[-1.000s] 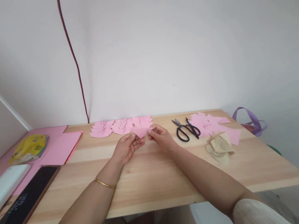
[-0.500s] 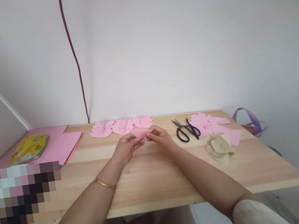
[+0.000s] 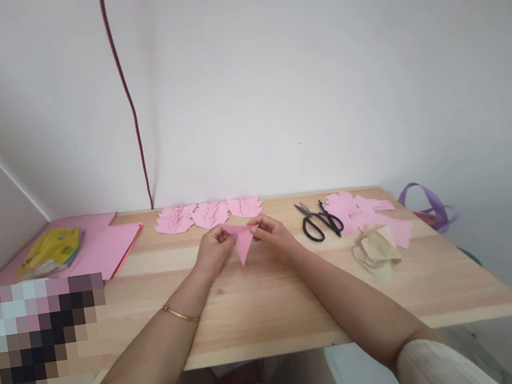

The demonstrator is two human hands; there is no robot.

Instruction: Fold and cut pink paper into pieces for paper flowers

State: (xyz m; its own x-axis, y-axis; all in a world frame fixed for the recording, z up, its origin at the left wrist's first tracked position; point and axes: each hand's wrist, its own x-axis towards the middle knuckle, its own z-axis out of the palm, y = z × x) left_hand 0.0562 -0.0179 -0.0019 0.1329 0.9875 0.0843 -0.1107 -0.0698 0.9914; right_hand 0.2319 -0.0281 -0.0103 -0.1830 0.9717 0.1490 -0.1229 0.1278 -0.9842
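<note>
A small pink folded paper triangle [image 3: 242,240] is pinched between my two hands, its point toward me. My left hand [image 3: 215,248] grips its left corner with thumb and fingers. At the right corner, my right hand [image 3: 270,233] pinches the paper the same way. Behind the hands lie three pink paper cut-outs with jagged edges, the nearest being the right-hand cut-out [image 3: 245,206]. Black-handled scissors [image 3: 312,228] rest to the right of my right hand, with a black pen [image 3: 322,207] against them.
Pink paper scraps [image 3: 399,229] and a crumpled beige cloth or paper [image 3: 377,252] lie on the right of the wooden table [image 3: 264,318]. On the left are pink sheets [image 3: 114,250] under a yellow package [image 3: 54,249]. A purple strap [image 3: 437,208] hangs beyond the right edge. A cable runs down the wall.
The pink paper has turned in my hands, so its point now faces down toward me. My left fingers have shifted to the left corner. Other things stay put.
</note>
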